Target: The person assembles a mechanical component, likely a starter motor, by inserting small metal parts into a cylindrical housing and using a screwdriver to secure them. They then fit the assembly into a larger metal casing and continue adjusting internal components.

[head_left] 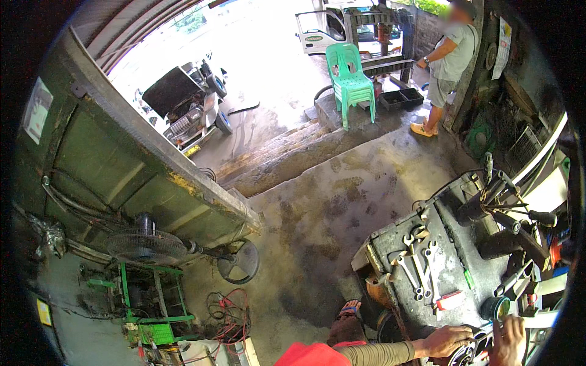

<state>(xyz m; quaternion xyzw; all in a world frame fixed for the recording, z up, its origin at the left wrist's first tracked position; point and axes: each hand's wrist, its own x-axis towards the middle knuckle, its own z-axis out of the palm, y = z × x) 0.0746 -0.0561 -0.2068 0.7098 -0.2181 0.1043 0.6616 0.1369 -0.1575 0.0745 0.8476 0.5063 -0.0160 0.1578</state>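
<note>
At the lower right, my left hand (448, 341) reaches in from a brown sleeve with a red shirt. Its fingers are curled over a silvery metal part with a round opening (465, 354). Close beside it my right hand (510, 341) has its fingers bent together at the same part; what they hold, if anything, is hidden. A dark round tin (495, 308) stands just beyond the right hand. On the dark workbench (448, 219) several combination wrenches (418, 265) lie in a bunch, with a red-and-white box (450, 300) and a green slim object (469, 279) near them.
Tools and a holder (513, 213) crowd the bench's right side. A fan (146, 245) and tangled red and black cables (232, 317) are at left. Beyond the concrete floor (317, 207) stand stacked green chairs (351, 79), a person (455, 55) and a vehicle chassis (183, 110).
</note>
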